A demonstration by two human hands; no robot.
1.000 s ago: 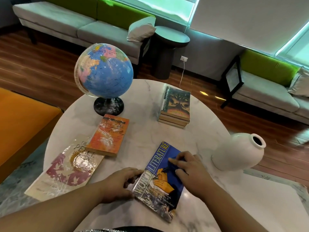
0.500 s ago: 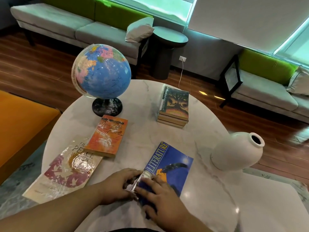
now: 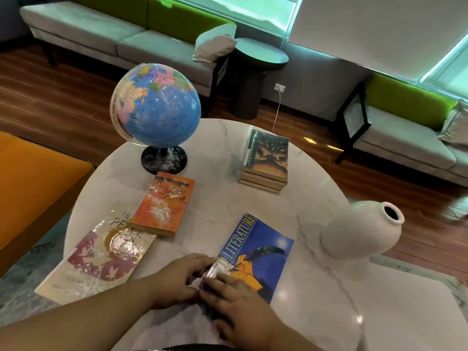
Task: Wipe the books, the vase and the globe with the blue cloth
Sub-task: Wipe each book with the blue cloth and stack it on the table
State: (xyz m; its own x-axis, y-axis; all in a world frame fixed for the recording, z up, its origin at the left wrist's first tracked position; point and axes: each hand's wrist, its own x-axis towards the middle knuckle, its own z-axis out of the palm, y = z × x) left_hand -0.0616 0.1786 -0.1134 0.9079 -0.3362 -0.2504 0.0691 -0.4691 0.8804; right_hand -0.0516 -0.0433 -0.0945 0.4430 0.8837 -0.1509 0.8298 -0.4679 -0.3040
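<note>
While the fingers of the left hand (image 3: 177, 277) curl against the spine edge of the blue book (image 3: 263, 249) and hold it steady, the right hand (image 3: 240, 297) lies on the near end of the cover, its fingers (image 3: 217, 279) spread flat just beside the left fingertips. Whether the blue cloth sits under those flat fingers cannot be told. An orange book (image 3: 164, 206) lies beyond the left fingers, touching a pale book (image 3: 101, 254) to their left. Farther out past them stands the globe (image 3: 157, 105). A stack of books (image 3: 267, 158) sits well beyond the right fingers, and the white vase (image 3: 359, 231) is off to their right. All of them rest on the marble table (image 3: 222, 198).
</note>
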